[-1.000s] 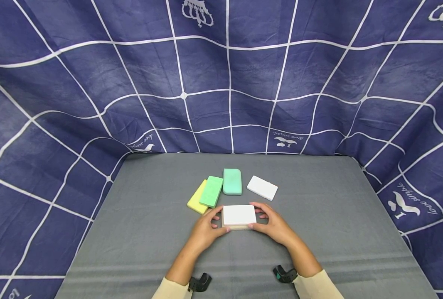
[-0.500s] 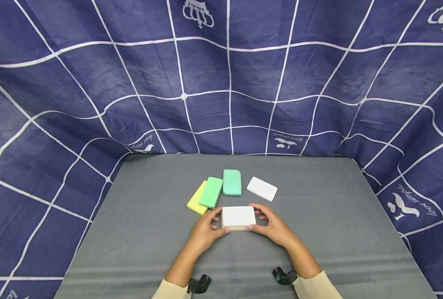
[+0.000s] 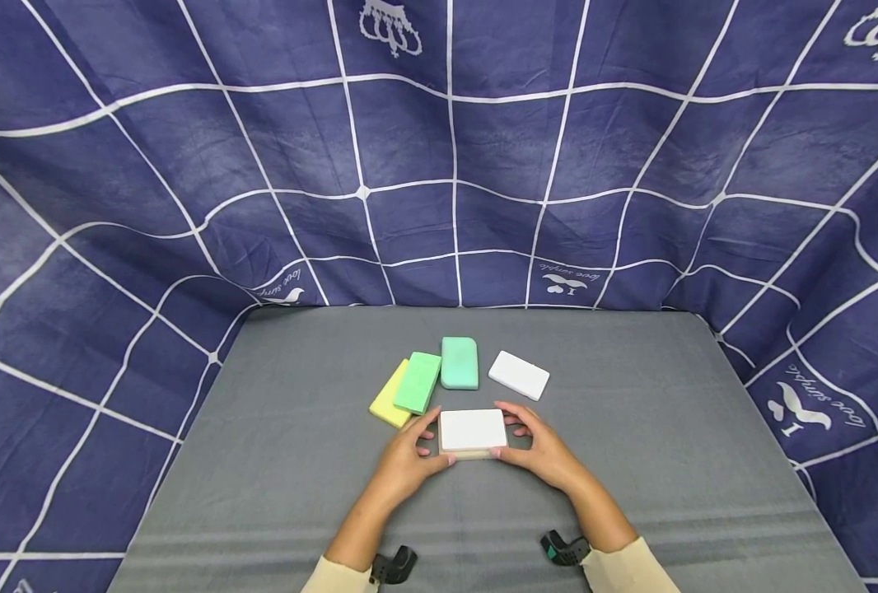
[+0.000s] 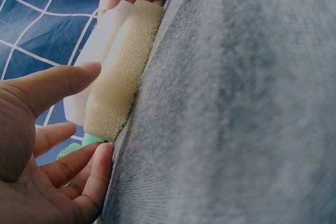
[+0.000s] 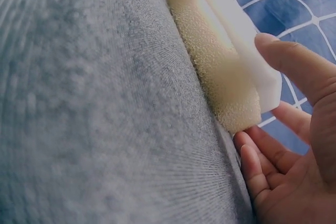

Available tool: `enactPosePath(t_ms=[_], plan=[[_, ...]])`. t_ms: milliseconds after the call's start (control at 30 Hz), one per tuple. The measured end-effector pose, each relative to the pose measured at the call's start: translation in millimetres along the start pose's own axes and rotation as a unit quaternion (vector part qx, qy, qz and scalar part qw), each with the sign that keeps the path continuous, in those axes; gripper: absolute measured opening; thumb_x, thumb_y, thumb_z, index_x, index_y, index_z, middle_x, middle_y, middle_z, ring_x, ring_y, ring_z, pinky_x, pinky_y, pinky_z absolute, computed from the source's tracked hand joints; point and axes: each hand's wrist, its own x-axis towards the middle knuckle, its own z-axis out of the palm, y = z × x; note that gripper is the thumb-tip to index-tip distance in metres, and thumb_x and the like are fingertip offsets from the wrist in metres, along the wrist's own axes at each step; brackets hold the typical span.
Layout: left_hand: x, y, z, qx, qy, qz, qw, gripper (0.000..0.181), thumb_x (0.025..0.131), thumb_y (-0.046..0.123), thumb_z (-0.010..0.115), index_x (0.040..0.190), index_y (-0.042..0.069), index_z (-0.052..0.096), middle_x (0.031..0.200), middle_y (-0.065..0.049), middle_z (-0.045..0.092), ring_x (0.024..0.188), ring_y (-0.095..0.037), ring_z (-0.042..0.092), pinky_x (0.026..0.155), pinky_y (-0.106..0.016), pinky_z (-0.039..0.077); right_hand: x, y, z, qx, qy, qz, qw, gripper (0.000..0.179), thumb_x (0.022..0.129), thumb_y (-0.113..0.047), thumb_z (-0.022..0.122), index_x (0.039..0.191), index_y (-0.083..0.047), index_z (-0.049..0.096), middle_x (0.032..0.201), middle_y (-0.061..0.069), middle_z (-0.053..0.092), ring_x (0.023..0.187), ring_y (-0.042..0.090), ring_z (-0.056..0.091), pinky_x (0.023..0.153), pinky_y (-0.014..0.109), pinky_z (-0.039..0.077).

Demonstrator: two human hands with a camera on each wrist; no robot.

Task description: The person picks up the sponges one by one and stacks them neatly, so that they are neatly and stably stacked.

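A white sponge (image 3: 473, 429) lies flat on top of a porous beige sponge (image 4: 123, 72), both with their long sides running left to right on the grey table. My left hand (image 3: 403, 461) holds the left end of the white sponge, thumb at the near corner and index finger at the far one. At the right end my right hand (image 3: 546, 449) pinches the same sponge in mirror fashion. In both wrist views the lower fingers curl beside the ends of the beige sponge, close to the cloth. Its top is hidden under the white one.
Behind the stack, a green sponge (image 3: 417, 383) partly overlaps a yellow sponge (image 3: 389, 401). A teal sponge (image 3: 459, 363) and another white sponge (image 3: 519, 375) lie to their right. Blue curtain (image 3: 439, 148) with white lines surrounds the grey table (image 3: 276, 461) at back and sides.
Hardly anything differs: both hands keep their places on the white sponge, and the other sponges stay put. The whole view shifts down very slightly.
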Motion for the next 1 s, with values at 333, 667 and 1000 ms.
enactPosePath(t_ms=[333,667,1000], plan=[[-1.7,0.8,-3.7,-0.027,0.010,0.006,0.9996,0.075,0.080,0.030,0.086,0.147,0.022,0.054,0.135,-0.008,0.063,0.117,-0.023,0.063,0.085,-0.030,0.057,-1.1,0.2,-1.7,0.012,-0.003,-0.005,0.9999,0.063,0.085,-0.024,0.083,0.143,-0.020,0.056,0.135,0.007,0.061,0.121,0.027,0.059,0.095,0.026,0.050],[-2.2,0.0,-4.2,-0.033,0.005,0.009,0.9994,0.065,0.085,0.032,0.083,0.144,0.027,0.058,0.144,-0.007,0.059,0.119,-0.022,0.062,0.087,-0.029,0.057,-1.4,-0.5,-2.2,0.014,-0.002,-0.008,0.9999,0.061,0.086,-0.024,0.082,0.141,-0.019,0.058,0.134,0.008,0.061,0.120,0.029,0.059,0.094,0.026,0.050],[-0.4,-1.0,-1.9,-0.031,0.011,0.020,0.9993,0.063,0.084,0.027,0.084,0.142,0.023,0.060,0.141,-0.009,0.061,0.117,-0.026,0.064,0.085,-0.031,0.058,-1.3,-1.1,-4.2,0.021,-0.002,-0.002,0.9998,0.062,0.085,-0.023,0.082,0.142,-0.019,0.057,0.135,0.007,0.061,0.121,0.029,0.059,0.094,0.026,0.050]])
